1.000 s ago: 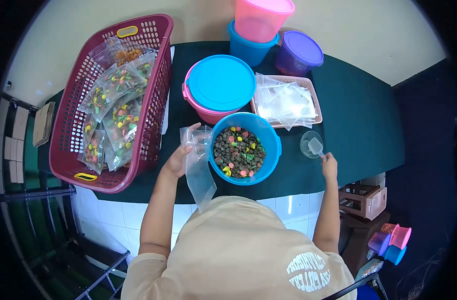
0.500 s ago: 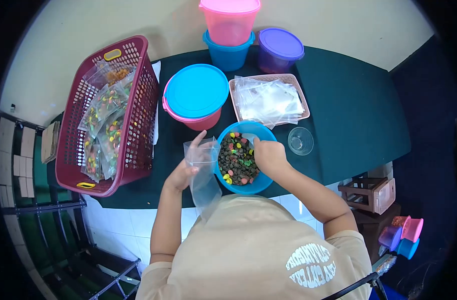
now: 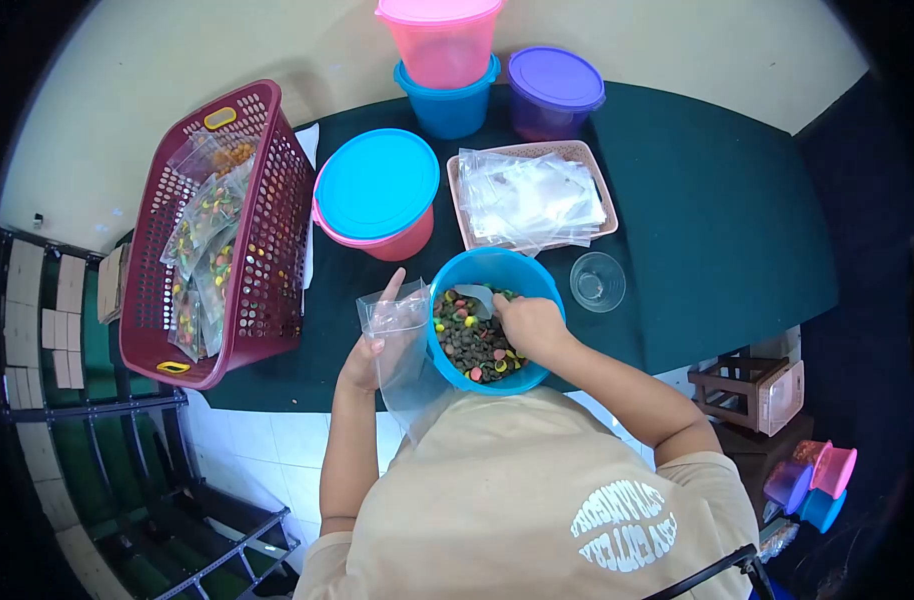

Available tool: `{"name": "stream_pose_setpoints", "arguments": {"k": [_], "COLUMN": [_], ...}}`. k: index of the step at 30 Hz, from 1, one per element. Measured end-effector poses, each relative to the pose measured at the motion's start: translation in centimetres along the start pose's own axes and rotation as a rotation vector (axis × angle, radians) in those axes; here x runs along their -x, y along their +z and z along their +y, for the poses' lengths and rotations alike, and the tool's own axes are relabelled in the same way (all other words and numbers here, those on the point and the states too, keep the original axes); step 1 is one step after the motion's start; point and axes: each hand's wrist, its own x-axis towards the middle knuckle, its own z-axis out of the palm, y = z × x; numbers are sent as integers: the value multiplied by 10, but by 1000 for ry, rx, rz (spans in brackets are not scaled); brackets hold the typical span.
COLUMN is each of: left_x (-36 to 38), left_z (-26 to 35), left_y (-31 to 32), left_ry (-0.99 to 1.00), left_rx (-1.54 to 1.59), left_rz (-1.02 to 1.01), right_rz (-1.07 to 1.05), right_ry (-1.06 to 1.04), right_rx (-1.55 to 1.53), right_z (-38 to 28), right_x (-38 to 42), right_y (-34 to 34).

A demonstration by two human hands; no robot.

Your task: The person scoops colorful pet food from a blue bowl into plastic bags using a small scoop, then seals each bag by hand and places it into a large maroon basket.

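Behind the counter draped in dark green cloth (image 3: 717, 230) rises a plain cream wall (image 3: 207, 50); white glossy floor tiles (image 3: 302, 440) lie below, beside a black metal shelving frame (image 3: 107, 407).

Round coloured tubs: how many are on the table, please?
5: open blue tub in front; blue-lidded pink tub behind left; upper pink tub on lower blue tub; purple tub beside them.

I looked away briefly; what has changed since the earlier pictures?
The right hand moved leftward, bringing the scoop from the clear cup to the mix in the blue tub. Nothing was let go. The left hand still holds the clear bag.
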Motion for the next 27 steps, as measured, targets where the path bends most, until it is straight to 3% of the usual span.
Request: {"name": "stream_pose_setpoints", "arguments": {"k": [3,6,7,10,14,16,19,23,24,27], "left_x": [-2,-5,-6,-4,-5,-7,-8,-9,-9,-12], "left_z": [-2,-6,-6,-2,-3,-4,-5,-6,-5,-1], "left_y": [10,7,8,12,15,17,18,14,17,25], "left_ry": [-4,15,12,28,31,25,18,26,28,6], "left_rx": [-6,10,9,39,-82,-114,-84,-35,-22,-30], "left_rz": [-10,9,9,1,6,9,22,-12,-4,-14], "right_rz": [53,-1,-1,-84,-28,-209,-123,-277,-389,-425], "right_ry": [-88,25,27,-54,-41,24,2,6,122,162], "right_rx": [21,-455,-458,-119,-20,-196,-486,-769,-899,-1067], "right_z": [5,6,6,2,6,-2,-4,3,5,15], "right_x": [3,-3,-1,2,3,3,4,5,0,1], "right_y": [14,14,10,-8,-4,-7,9,4,2,7]}}
